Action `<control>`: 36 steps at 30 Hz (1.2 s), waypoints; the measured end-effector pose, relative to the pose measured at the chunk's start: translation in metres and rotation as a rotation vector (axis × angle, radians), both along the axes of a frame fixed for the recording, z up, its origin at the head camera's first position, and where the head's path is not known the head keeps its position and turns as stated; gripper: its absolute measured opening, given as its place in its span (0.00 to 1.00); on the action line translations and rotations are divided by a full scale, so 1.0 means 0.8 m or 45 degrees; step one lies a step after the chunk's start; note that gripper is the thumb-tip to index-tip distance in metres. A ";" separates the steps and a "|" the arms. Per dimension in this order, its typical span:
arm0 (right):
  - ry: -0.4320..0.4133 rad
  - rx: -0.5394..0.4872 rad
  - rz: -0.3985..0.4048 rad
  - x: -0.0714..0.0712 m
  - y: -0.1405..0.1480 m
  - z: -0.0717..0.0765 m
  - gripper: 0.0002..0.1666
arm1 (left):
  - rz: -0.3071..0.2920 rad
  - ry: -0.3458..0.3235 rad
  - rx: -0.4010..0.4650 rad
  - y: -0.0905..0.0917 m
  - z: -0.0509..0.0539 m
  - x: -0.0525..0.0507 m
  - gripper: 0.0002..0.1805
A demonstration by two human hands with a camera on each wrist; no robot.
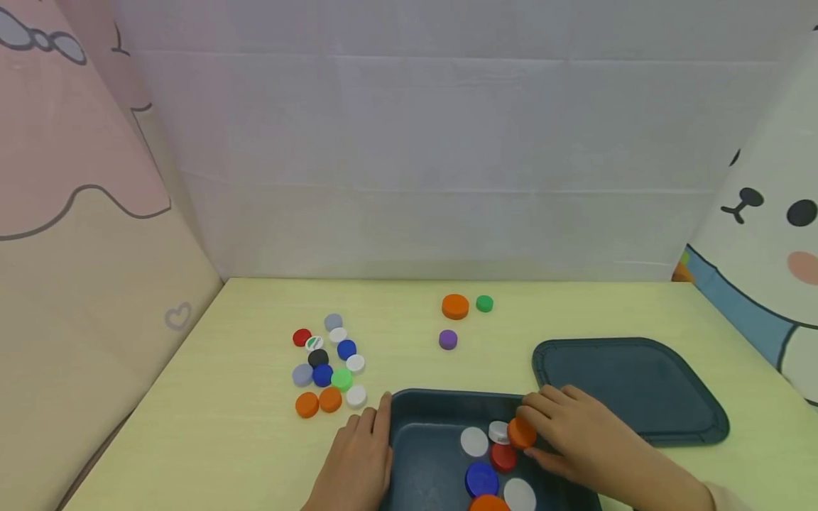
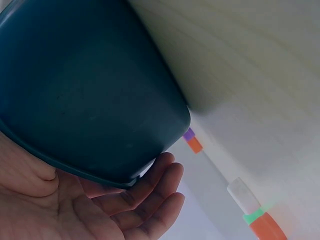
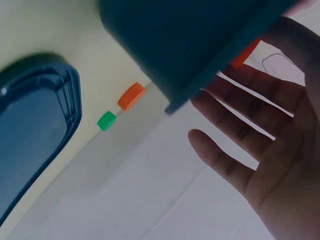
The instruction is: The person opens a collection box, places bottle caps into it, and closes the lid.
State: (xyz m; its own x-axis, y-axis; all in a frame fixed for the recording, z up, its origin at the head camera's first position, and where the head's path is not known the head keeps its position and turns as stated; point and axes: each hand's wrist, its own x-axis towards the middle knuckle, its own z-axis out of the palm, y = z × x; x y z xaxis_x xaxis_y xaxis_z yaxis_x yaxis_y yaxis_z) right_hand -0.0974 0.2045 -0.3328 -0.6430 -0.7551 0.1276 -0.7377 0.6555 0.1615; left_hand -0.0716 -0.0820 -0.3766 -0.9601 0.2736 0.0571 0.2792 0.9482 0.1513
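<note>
My left hand [image 1: 358, 454] holds the left rim of a dark blue-grey box [image 1: 422, 397]; in the left wrist view its fingers [image 2: 150, 185] bend about the box corner. Over the box's right side, my right hand [image 1: 569, 433] holds an orange bottle cap [image 1: 521, 433] between thumb and fingers. That cap's edge shows beside the hand in the right wrist view. Inside the box lie white caps [image 1: 474, 441], a red cap [image 1: 503, 458], a blue cap [image 1: 482, 480] and another orange cap [image 1: 488, 504], cut off by the frame edge.
Left of the box, several caps lie grouped, including a black cap [image 1: 317, 358] and a light green cap [image 1: 341, 378]. Behind it are an orange cap [image 1: 455, 306], a green cap [image 1: 484, 304] and a purple cap [image 1: 448, 340]. A dark lid-like tray [image 1: 626, 383] lies at right.
</note>
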 end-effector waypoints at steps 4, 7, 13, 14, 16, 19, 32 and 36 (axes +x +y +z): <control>-0.102 0.008 0.003 0.006 -0.001 -0.010 0.20 | 0.005 -0.014 0.003 0.000 0.001 0.000 0.32; -0.199 -0.012 -0.024 0.010 -0.001 -0.016 0.19 | 0.008 -0.021 0.007 0.000 0.001 0.001 0.32; -0.416 -0.037 -0.096 0.010 -0.001 -0.023 0.15 | 0.012 -0.046 0.014 0.001 0.002 0.000 0.33; -0.435 -0.041 -0.099 0.010 -0.001 -0.024 0.14 | 0.013 -0.050 0.014 0.001 0.002 0.000 0.33; -0.469 -0.045 -0.106 0.009 0.000 -0.025 0.13 | 0.015 -0.056 0.015 0.001 0.003 0.000 0.32; -0.512 -0.021 -0.131 0.008 -0.001 -0.026 0.12 | 0.014 -0.056 0.015 0.001 0.003 0.000 0.32; -0.562 0.052 -0.171 0.008 -0.004 -0.027 0.10 | 0.017 -0.077 0.016 0.001 0.004 0.001 0.32; -0.547 0.033 -0.148 0.009 -0.004 -0.025 0.10 | 0.018 -0.083 0.017 0.001 0.004 0.001 0.32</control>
